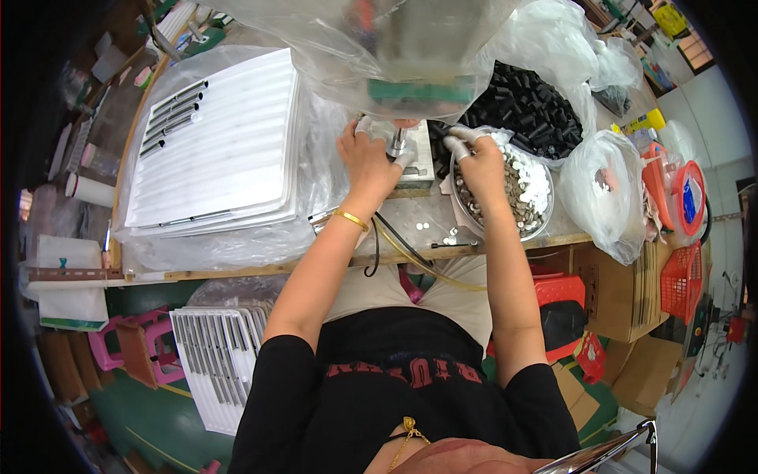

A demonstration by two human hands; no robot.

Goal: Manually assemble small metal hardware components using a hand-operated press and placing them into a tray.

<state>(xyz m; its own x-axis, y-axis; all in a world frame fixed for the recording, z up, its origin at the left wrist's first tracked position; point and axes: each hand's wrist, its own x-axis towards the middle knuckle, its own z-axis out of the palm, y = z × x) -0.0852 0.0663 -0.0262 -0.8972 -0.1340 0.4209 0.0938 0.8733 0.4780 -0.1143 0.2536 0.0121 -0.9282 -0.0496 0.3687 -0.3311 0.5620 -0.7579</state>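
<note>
My left hand (369, 162), with pale covers on its fingertips, is at the bench press. Its thumb and forefinger stand apart beside the press's shiny metal post (400, 144), above a metal block (418, 170). My right hand (483, 164), also with covered fingertips, is over the left side of a round bowl (545, 225). Its thumb and fingers are close together, slightly blurred, and whatever is between them cannot be made out. Small silvery-brown discs (515, 189) and white round pieces (537, 183) fill the bowl. Behind it lies a heap of short black cylinders (529, 110).
On the left, stacked white foam trays (229, 142) hold a few dark and silver rods (175, 107). Clear plastic (387, 39) drapes over the press. A plastic bag (604, 193) and red baskets (683, 276) are at the right. Another rod-filled tray stack (213, 355) stands below the bench.
</note>
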